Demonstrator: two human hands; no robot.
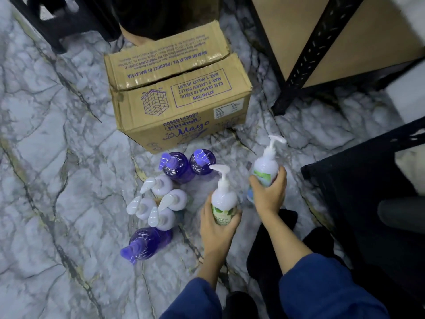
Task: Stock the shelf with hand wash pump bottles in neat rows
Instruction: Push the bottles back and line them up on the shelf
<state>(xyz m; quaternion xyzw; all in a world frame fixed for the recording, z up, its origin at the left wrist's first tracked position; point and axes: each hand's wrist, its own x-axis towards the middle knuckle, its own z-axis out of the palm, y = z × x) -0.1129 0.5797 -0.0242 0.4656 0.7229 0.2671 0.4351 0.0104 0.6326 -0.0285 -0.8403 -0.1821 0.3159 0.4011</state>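
My left hand (217,226) grips a white pump bottle (223,196) with a green label around its body. My right hand (269,192) grips a second white pump bottle (266,165), tilted to the right. Both bottles are held above the marble floor. To the left, several white pump bottles (161,203) stand in a cluster on the floor. Two purple pump bottles (178,166) stand behind that cluster and a third purple bottle (145,244) stands in front of it.
A brown cardboard box (181,104) with loose flaps sits on the floor beyond the bottles. A black metal shelf frame (308,58) with a brown board stands at the upper right. A black shelf edge (358,162) is at the right. A black stool (57,21) is at the upper left.
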